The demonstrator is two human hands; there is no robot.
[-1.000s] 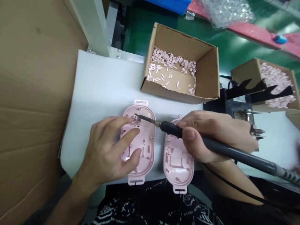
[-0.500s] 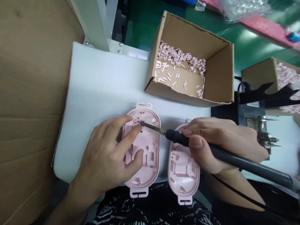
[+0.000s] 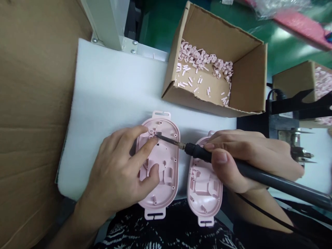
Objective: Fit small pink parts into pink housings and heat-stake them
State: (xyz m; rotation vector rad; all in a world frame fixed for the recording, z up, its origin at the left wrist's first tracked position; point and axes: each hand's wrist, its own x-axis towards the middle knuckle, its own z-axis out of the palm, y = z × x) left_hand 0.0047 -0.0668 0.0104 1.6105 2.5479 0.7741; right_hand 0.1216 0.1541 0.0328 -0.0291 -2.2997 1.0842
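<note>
My right hand grips a black soldering iron. Its flat metal tip reaches the upper left of a pink oval plastic shell, close to a small pink round piece. Over that shell's left side lies my left hand, fingers spread, with the fingertips on either side of the small piece near the iron's tip. Part of the shell's left rim is covered by this hand. A second pink oval shell lies to the right, its upper part hidden beneath my right hand.
Behind the shells stands an open cardboard box with many small pink plastic pieces. At the right are a dark iron stand and another box of pink pieces. White foam covers the bench, beside a metal post.
The view has shifted slightly, so the box appears a little higher and farther right. Both hands and the iron keep nearly the same position over the shell.
</note>
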